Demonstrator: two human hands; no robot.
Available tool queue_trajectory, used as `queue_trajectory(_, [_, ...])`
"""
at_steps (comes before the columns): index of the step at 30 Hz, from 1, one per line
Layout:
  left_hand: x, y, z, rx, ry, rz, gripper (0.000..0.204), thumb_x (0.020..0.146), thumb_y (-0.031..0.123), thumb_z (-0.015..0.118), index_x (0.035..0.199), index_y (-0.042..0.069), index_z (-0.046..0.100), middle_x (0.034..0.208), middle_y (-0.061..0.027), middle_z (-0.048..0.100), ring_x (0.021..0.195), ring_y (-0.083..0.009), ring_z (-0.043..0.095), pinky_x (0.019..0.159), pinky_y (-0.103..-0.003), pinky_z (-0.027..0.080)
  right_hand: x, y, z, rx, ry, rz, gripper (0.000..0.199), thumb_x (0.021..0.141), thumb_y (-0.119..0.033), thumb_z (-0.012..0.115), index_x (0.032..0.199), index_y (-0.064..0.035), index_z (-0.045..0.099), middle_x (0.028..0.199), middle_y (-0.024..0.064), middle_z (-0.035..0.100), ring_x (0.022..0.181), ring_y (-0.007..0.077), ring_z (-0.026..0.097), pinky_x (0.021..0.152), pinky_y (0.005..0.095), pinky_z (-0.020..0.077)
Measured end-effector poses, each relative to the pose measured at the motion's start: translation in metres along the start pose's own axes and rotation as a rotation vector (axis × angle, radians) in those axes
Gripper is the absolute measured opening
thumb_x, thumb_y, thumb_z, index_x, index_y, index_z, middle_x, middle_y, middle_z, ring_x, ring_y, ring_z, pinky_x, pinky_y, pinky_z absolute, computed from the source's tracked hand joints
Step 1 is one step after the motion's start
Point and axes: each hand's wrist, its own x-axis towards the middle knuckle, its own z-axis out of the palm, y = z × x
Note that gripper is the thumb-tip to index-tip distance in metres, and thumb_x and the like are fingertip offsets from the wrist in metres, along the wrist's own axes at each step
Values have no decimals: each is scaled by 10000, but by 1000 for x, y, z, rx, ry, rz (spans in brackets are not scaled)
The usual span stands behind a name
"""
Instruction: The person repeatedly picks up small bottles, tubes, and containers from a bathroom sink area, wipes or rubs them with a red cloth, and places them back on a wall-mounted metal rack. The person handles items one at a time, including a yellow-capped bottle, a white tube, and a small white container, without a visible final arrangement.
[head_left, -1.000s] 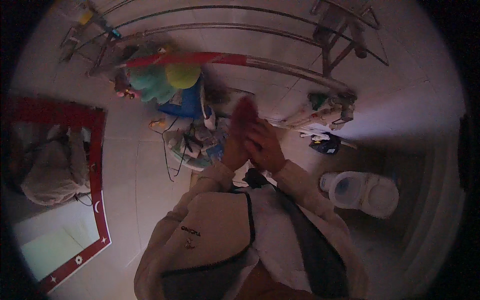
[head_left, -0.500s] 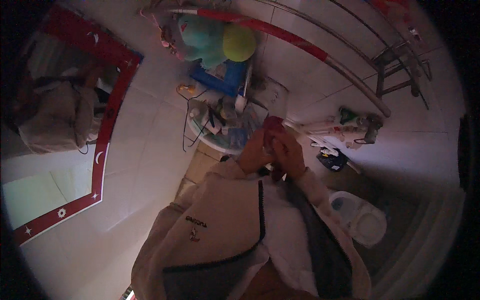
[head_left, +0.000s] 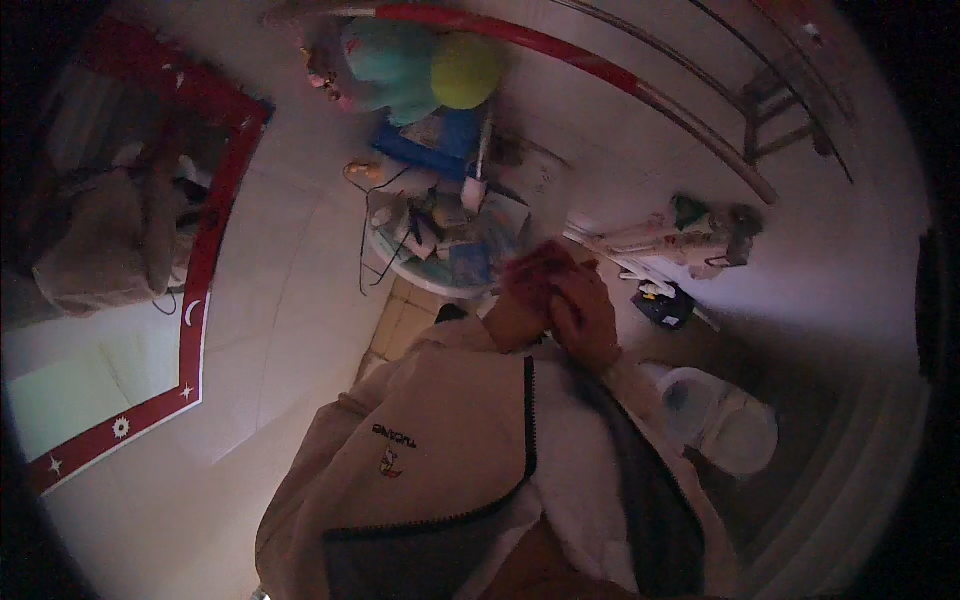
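Observation:
My left hand (head_left: 516, 312) and my right hand (head_left: 586, 318) are together in front of my chest, fingers closed around a crumpled dark red cloth (head_left: 537, 268). Part of the cloth sticks out above the left fingers; the rest is hidden between the palms. Dim light and blur hide its exact form. Just beyond the hands stands a round pale basin (head_left: 405, 272) with several small items in it. A dark wire hanger (head_left: 366, 235) leans at its left side.
A red-framed mirror (head_left: 212, 240) hangs at the left. A red and metal rail (head_left: 560, 48) crosses the top, near a yellow-green round thing (head_left: 467, 70) and a blue one (head_left: 425, 145). On the right are a white toilet (head_left: 745, 435), a black bag (head_left: 664, 306) and a stool (head_left: 785, 125).
The cloth has gone from an upright bunch above my hands to a lower, more spread bundle between them. My hands are slightly lower, and the view has shifted a little.

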Motion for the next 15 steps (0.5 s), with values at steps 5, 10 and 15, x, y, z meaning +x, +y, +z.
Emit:
queue_trajectory(5, [7, 35, -15, -252, 96, -96, 679, 699, 272, 789, 1267, 40, 499, 1169, -148, 587, 1071, -289, 578, 933, -405, 461, -1, 7, -8, 842, -47, 963, 304, 913, -239, 601, 1137, -37, 634, 1145, 145, 641, 1075, 338, 592, 941, 433, 459])
queue_trajectory(10, [21, 47, -24, -569, -89, -170, 745, 683, 272, 809, 1303, 44, 466, 1196, -144, 581, 1104, -292, 573, 946, -390, 467, -28, 9, 3, 99, 8, 108, 311, 959, -213, 497, 1143, 7, 618, 1120, 117, 640, 1040, 204, 597, 907, 342, 477])
queue_trajectory(15, [10, 31, -9, -374, -42, -196, 760, 693, 275, 821, 1310, 40, 444, 1255, -153, 564, 1122, -282, 577, 941, -380, 485, -14, 37, -1, 291, -250, 348, 342, 948, -193, 533, 1250, -34, 547, 1159, 135, 625, 1025, 281, 611, 902, 392, 498])
